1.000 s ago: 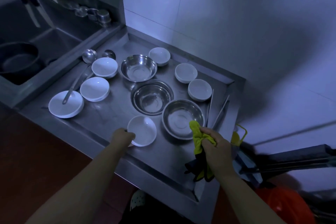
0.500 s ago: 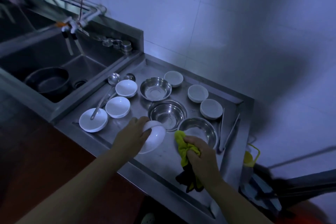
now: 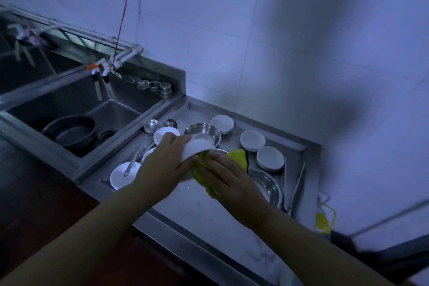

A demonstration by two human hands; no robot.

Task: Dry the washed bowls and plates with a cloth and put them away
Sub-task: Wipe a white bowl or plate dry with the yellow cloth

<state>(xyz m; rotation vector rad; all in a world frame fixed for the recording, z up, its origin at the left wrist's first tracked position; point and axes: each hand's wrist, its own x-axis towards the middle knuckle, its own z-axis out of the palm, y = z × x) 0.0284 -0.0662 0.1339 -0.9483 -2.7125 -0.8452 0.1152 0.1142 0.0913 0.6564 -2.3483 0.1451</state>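
Left hand clamped on white bowl, right hand pressing yellow cloth inside (bowl mostly hidden)

The picture is dim and looks very blue. A big dark shadow falls across the white wall. The steel counter shines a little, so the light may come from above. The taps at far left look blurry. Straight lines bend near the edges.
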